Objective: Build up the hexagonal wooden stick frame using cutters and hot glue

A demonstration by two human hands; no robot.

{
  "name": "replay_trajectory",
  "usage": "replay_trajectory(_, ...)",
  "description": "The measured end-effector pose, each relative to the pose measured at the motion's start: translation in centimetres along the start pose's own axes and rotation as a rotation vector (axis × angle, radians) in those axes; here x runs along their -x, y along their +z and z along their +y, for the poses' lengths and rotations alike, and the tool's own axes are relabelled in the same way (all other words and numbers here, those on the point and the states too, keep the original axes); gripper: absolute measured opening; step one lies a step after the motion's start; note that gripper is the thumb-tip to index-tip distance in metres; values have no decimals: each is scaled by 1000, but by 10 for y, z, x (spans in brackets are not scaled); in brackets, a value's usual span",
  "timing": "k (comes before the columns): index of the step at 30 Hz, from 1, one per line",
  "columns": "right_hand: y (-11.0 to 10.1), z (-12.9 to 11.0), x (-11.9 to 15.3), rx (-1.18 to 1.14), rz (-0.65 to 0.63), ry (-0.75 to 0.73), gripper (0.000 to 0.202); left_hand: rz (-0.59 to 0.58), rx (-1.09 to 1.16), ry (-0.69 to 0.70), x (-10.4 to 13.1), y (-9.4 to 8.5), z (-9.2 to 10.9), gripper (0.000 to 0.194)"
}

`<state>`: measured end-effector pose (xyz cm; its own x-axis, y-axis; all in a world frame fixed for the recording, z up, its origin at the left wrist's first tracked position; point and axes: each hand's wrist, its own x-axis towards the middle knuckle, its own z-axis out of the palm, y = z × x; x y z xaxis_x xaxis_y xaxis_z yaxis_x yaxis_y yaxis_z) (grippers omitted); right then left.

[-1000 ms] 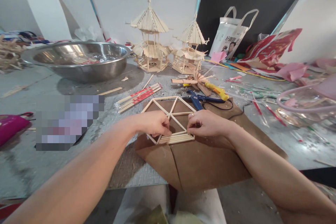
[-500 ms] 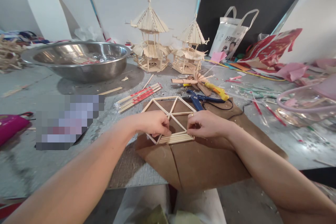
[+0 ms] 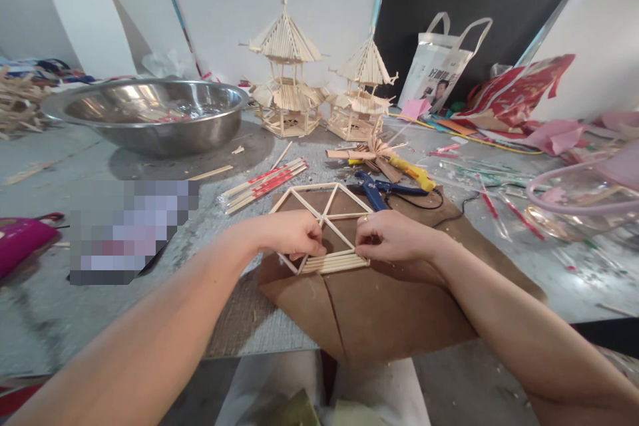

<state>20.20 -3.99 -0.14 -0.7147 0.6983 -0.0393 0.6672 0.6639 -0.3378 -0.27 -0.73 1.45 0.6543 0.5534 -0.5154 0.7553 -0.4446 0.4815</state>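
A hexagonal frame of wooden sticks [image 3: 335, 215] with spokes meeting at its centre lies flat on brown paper [image 3: 399, 313]. Several wooden sticks [image 3: 337, 263] fill the part of one wedge along the near side, laid parallel. My left hand [image 3: 297, 234] is closed, its fingertips pinching the left end of the innermost stick in that row. At the other end of the same stick, my right hand [image 3: 384, 236] is closed too, thumb and fingers pressed at the frame's right near corner. The fingers partly hide the stick's ends.
A blue glue gun [image 3: 372, 190] with a black cord lies just beyond the frame. Stick packs [image 3: 267, 183], a metal basin [image 3: 150, 120] and a blurred-out flat object [image 3: 130, 233] are leftward. Two stick pagodas [image 3: 287, 90] stand behind; plastic wrappers [image 3: 504, 213] litter the right.
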Motion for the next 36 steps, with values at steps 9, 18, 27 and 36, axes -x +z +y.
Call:
replay_trajectory(9,0,1,0,-6,2,-6,15,4,-16,-15,1,0,2,23)
replay_trajectory(18,0,0,-1,-16,-8,1,14,-6,7,-26,1,0,1,24)
replay_trajectory(27,1,2,0,-25,-11,-6,14,3,-3,-47,2,0,4,22)
replay_trajectory(36,1,2,0,-14,-5,-16,14,-9,-2,-12,3,-2,4,19)
